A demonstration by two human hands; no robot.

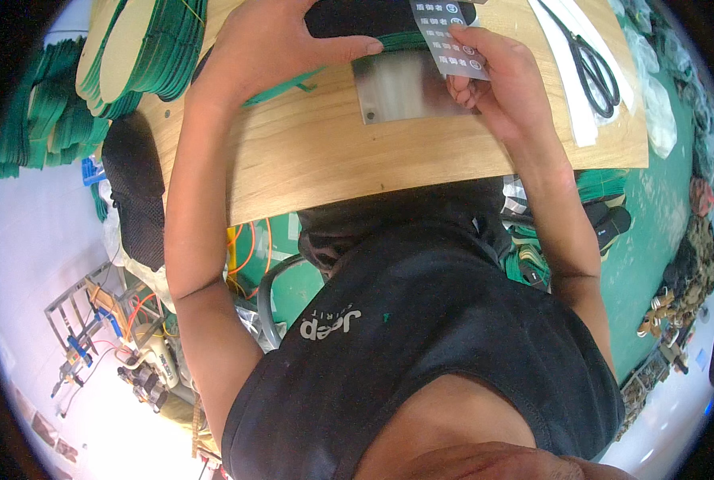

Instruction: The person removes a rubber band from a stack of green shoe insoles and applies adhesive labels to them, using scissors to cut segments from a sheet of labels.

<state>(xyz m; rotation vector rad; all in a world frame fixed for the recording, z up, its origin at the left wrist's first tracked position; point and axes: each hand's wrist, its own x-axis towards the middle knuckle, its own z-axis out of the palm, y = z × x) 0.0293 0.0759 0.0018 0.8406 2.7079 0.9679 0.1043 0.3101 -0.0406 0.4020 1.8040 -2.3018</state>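
My right hand (497, 80) pinches a grey translucent strip of labels (445, 40) with rows of white print. Over the table's far part, my left hand (273, 48) rests with its thumb stretched out along the near edge of a black insole-shaped piece (349, 18); its other fingertips are cut off by the upper edge of the view. Green layers show along the black piece's rim. Below the label strip lies a shiny metal plate (401, 88), partly covered by my right hand. Some green material (285, 86) pokes out under my left wrist.
Black-handled scissors (593, 76) lie on white paper (569, 80) at the right of the wooden table (357, 160). Stacked insole-shaped pieces with green edges (153, 48) stand at the far left. A black mesh piece (133, 180) hangs by the left table edge.
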